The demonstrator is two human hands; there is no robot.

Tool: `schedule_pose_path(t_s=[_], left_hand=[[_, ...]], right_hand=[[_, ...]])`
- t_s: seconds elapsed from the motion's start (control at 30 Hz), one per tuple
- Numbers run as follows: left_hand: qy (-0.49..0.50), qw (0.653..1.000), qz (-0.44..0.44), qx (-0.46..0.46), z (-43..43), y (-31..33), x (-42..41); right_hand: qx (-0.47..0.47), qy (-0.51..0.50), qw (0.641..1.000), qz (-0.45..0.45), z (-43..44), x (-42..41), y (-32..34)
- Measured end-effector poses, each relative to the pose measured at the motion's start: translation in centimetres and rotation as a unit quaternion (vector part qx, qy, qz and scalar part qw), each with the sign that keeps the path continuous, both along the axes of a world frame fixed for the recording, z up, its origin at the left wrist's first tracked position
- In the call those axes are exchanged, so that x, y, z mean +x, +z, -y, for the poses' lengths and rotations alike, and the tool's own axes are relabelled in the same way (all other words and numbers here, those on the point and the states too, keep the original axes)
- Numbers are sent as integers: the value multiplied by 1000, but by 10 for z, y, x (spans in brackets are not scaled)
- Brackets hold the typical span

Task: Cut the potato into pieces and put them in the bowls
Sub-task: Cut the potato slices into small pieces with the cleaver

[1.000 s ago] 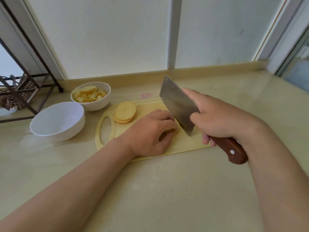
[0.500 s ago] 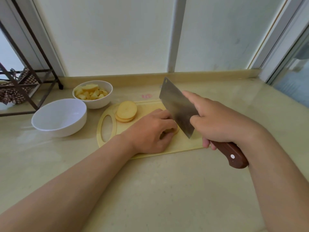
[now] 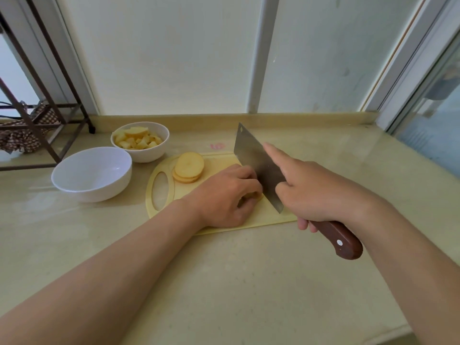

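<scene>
Steel cleaver (image 3: 256, 168) nearer left hand (image 3: 224, 195) — fingers (image 3: 245, 174) curled on pale potato (image 3: 252, 196)

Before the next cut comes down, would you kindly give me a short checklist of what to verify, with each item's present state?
1. The right hand grips the cleaver by its handle, forefinger along the blade: ok.
2. The left hand holds the potato piece down on the cutting board: ok.
3. The left hand is clear of the cutting edge: cannot tell; its knuckles sit right beside the blade.
4. The cutting board lies flat on the counter: ok.
5. The stack of slices is away from the blade: ok.
6. The empty bowl has room for pieces: ok.
</scene>
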State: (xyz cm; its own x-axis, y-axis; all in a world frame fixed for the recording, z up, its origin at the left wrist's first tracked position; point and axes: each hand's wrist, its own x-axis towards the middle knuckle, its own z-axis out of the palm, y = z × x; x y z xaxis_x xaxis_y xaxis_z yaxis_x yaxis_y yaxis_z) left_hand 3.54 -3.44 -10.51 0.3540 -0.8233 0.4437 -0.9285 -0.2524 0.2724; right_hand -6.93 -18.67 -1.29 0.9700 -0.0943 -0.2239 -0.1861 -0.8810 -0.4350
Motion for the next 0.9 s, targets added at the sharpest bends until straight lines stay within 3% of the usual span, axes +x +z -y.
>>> schedule_pose_path(t_s=[0.37,0.6,0.9], left_hand=[[10,999,17,27,0,-2,0],[5,1000,13,27,1,-4,1],[-10,1000,9,-9,0,-3,1]], right_hand=[[-32,4,996,-80,5,-5,6],[-59,14,994,-86,8,-8,3],[11,2,999,-39,1,38,-5]])
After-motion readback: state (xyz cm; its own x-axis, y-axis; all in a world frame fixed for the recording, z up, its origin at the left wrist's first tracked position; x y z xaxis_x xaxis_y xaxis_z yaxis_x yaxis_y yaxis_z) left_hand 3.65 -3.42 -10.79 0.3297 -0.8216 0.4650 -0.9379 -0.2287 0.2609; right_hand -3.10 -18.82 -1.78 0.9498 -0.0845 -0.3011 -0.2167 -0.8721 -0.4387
